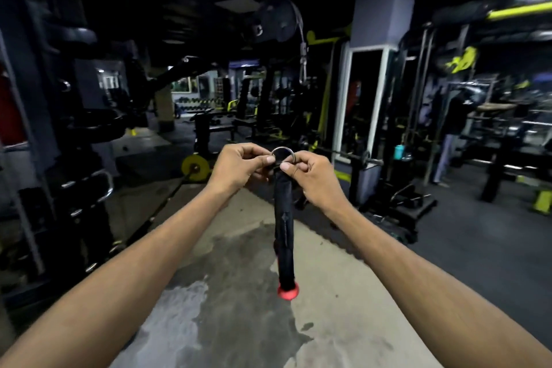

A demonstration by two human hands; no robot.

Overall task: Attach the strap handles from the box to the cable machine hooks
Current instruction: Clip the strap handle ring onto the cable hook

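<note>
A black strap handle [284,227] hangs straight down in front of me, with a red end cap [287,292] at its bottom. Its metal ring [283,153] sticks up at the top. My left hand [239,165] pinches the strap just under the ring from the left, and my right hand [310,172] pinches it from the right. The cable machine hook [303,67] hangs from a cable higher up and farther away, with nothing on it. The box is out of sight.
A dim gym surrounds me. A weight stack and chrome handles [89,188] stand at the left. A barbell with a yellow plate [195,167] lies ahead on the floor. A pillar [376,9] and racks rise at the right, where a person [451,140] stands.
</note>
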